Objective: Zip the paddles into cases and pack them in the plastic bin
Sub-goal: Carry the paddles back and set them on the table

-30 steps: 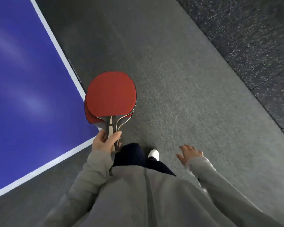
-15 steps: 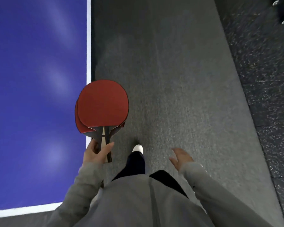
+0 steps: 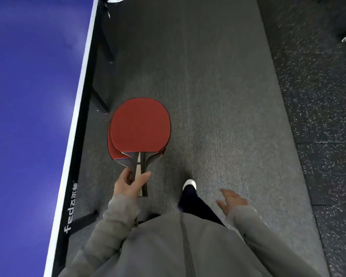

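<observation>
Your left hand (image 3: 129, 183) grips the handles of two stacked red paddles (image 3: 140, 126), held over the grey carpet (image 3: 218, 96) just beside the blue table (image 3: 28, 96). Your right hand (image 3: 233, 198) holds nothing, its fingers loosely spread.

Games room: blue table-tennis table (image 3: 28, 116), speckled rubber flooring (image 3: 318, 116)
</observation>
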{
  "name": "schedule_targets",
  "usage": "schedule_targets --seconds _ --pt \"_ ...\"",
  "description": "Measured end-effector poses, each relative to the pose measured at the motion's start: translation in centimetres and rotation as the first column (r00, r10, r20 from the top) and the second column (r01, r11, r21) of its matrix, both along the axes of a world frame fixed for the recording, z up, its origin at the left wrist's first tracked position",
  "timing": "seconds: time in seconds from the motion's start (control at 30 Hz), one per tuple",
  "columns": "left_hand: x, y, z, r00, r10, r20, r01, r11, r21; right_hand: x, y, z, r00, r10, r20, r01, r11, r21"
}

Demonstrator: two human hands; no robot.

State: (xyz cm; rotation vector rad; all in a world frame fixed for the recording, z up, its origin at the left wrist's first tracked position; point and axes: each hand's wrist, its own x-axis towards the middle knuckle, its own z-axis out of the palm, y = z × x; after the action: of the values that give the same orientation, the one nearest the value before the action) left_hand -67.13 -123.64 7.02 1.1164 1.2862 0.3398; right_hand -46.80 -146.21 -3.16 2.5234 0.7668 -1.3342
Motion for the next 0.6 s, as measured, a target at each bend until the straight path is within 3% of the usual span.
schedule_targets --seconds 0.3,0.6 --pt "13.9 6.3 1.9 0.997 0.067 0.025 -0.067 0.998 0.006 17.0 7.3 0.3 1.0 0.014 0.012 -0.014 0.999 -0.041" --pt "23.0 21.0 0.2 0.994 0.104 0.036 -0.103 0.995 -0.005 26.3 27.8 -0.8 0.982 0.186 -0.008 -0.185 0.981 0.054"
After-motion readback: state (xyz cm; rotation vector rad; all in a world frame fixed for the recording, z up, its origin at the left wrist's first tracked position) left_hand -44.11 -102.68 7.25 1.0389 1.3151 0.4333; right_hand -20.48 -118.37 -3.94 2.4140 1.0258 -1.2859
